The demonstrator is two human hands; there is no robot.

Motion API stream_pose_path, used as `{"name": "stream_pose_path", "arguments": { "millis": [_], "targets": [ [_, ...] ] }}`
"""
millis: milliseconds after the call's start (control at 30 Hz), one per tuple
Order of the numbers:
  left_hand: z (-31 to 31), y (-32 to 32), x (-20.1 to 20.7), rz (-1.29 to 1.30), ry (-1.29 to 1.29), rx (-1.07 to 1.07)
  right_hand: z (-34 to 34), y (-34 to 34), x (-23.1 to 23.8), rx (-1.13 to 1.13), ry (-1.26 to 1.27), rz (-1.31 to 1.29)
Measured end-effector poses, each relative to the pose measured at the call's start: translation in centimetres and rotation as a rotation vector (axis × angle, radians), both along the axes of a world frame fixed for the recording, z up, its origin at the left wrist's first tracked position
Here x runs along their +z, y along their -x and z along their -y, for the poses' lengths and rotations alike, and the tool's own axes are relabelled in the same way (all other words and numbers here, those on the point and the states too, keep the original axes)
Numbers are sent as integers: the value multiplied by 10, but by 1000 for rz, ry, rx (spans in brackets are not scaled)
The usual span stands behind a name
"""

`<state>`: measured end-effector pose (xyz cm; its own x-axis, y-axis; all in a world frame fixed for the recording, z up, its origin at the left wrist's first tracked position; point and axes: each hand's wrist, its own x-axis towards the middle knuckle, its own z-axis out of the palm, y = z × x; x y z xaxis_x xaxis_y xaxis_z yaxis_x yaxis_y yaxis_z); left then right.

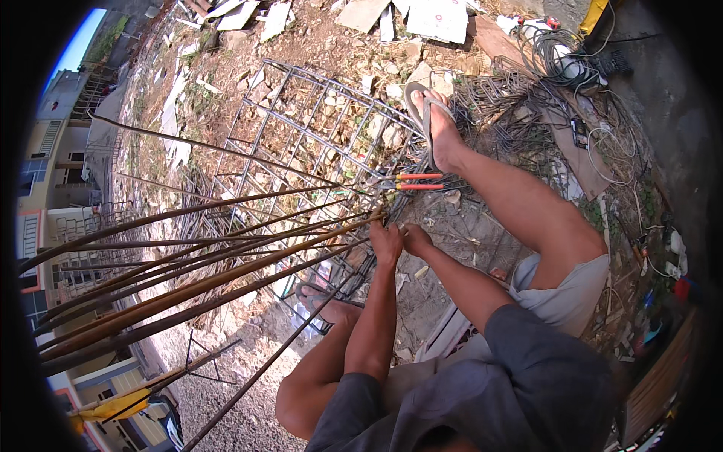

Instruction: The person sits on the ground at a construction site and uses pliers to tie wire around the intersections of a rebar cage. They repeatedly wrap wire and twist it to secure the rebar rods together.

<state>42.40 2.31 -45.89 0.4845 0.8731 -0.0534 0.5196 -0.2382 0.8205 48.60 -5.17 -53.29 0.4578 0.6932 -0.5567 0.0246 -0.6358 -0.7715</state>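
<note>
My left hand (385,242) is closed at the end of a long rusty steel rod (263,255), which runs out to the left among several others. Right beside it, my right hand (416,239) is also closed, its fingers curled together; whatever it holds is too small or hidden to make out. Just beyond the hands lies a cutting tool with orange handles (419,181). A welded-looking grid of thin steel bars (331,135) rests on the ground in front, and its near part is covered by the rods.
A pile of short bent steel pieces (489,98) lies by my sandalled right foot (437,124). Coiled cable (553,60) sits at the far right. Broken white boards (437,19) and rubble cover the far ground. One thin rod (279,354) slants across toward the lower left.
</note>
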Motion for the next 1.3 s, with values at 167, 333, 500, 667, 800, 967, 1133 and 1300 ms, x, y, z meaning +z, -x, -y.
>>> {"name": "stream_pose_path", "arguments": {
  "millis": [167, 333, 500, 667, 800, 967, 1133, 1300],
  "targets": [
    [6, -3, 12, 41, 40, 24, -15, 20, -29, -156, -402, -58],
    [7, -7, 26, -92, 11, -61, -30, 18, -19, -637, -272, -653],
    [-10, 10, 17, -62, 81, -136, -36, 1, 9, -763, -202, -1029],
    [-19, 2, -1, 145, 375, -146, -49, 9, -29, -950, -420, -1325],
    [-12, -13, 15, 243, 593, -123, -41, 12, -52, -947, -459, -1297],
    [-18, 6, -1, 173, 469, -136, -39, 16, -3, -977, -300, -1103],
    [-23, 8, -14, 155, 365, -174, -41, -9, 23, -705, -243, -407],
    [-25, 8, -11, 102, 438, -119, -36, -34, 15, -592, -365, -808]
  ]
}}
